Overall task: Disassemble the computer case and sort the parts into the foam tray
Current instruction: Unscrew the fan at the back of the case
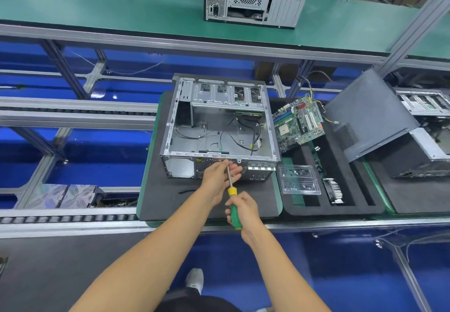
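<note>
Gripping the green-and-yellow-handled screwdriver (pixel 233 199), the right hand (pixel 244 210) risks slipping its tip, steadied beyond by the loose-fingered left hand (pixel 220 174), off the open grey metal computer case (pixel 219 129).

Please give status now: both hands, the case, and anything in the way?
Right hand grips screwdriver; left hand steadies its shaft at the case rear edge. Loose cables remain inside. Nothing blocking.
</note>
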`<state>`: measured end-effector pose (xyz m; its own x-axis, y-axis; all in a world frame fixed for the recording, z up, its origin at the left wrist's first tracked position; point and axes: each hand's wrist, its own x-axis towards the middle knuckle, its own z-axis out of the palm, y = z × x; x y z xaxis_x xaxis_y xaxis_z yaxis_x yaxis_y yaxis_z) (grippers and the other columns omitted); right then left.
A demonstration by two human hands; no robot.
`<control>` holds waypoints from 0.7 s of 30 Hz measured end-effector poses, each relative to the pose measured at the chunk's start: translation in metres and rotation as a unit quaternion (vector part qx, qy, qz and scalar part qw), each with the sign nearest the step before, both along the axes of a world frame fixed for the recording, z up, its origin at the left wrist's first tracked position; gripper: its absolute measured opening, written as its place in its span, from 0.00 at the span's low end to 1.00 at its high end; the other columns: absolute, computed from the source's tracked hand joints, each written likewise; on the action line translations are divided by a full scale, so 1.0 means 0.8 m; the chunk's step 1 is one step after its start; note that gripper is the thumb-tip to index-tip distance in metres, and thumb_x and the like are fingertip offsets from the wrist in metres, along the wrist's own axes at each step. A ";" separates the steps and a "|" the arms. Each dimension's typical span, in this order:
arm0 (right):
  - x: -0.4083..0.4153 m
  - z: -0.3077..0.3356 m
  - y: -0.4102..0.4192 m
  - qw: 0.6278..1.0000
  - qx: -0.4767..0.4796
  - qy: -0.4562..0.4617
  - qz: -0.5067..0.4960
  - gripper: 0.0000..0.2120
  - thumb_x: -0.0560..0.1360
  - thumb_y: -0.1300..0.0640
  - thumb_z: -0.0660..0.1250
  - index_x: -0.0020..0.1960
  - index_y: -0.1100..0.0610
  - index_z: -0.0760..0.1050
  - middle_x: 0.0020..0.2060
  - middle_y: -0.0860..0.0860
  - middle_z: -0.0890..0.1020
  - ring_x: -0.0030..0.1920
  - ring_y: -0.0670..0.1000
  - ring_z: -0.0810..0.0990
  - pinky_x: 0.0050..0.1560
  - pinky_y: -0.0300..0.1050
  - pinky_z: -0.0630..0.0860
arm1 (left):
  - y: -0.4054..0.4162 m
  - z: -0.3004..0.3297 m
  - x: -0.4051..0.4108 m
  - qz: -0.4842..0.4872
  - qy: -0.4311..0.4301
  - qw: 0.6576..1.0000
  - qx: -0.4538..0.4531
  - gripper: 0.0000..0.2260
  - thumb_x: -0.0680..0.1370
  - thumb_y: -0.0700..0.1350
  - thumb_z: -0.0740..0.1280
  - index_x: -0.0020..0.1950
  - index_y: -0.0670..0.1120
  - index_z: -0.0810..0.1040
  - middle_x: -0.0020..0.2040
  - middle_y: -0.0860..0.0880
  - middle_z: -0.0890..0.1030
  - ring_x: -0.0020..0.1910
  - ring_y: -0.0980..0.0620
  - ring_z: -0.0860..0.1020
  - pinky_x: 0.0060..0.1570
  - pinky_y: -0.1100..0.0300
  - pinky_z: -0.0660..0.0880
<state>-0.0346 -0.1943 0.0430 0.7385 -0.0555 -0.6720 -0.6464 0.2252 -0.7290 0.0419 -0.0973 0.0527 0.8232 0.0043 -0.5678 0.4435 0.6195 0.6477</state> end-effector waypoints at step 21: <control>-0.027 -0.025 -0.009 0.997 -0.048 0.039 0.044 0.10 0.74 0.68 0.66 0.41 0.58 0.67 0.37 0.56 0.77 0.28 0.50 0.75 0.28 0.42 0.72 | 0.127 -0.098 -0.071 -0.197 -0.099 0.708 0.671 0.04 0.80 0.52 0.70 0.52 0.54 0.83 0.41 0.54 0.77 0.51 0.52 0.73 0.43 0.52 0.77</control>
